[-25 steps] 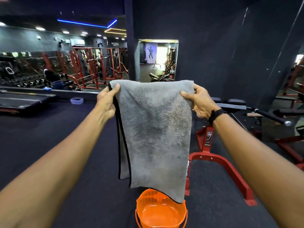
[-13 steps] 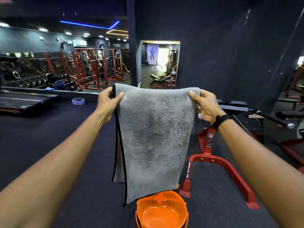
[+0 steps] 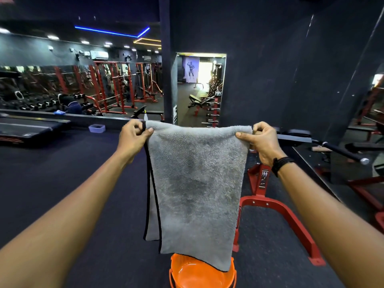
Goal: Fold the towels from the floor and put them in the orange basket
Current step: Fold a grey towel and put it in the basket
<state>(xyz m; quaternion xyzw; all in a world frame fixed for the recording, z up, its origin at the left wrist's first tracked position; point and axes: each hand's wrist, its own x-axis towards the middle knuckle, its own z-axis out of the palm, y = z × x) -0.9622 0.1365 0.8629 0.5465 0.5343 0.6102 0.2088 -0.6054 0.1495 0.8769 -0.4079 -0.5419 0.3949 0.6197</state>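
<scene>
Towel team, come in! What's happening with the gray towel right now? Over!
Left hand and right hand pinch the top corners. Gray towel hangs folded above the orange basket. Nothing in the way.

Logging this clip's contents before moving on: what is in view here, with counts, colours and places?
towel: 1, grey with black edging, held up by its top corners, hanging over the basket
basket: 1, orange, on the floor at bottom centre
frame: 1, red, on the floor right of the towel
racks: several, red, far left by the mirrors
tub: 1, pale, on the floor at left
left hand: 1, pinching the towel's top left corner
right hand: 1, black wristband, pinching the top right corner
</scene>
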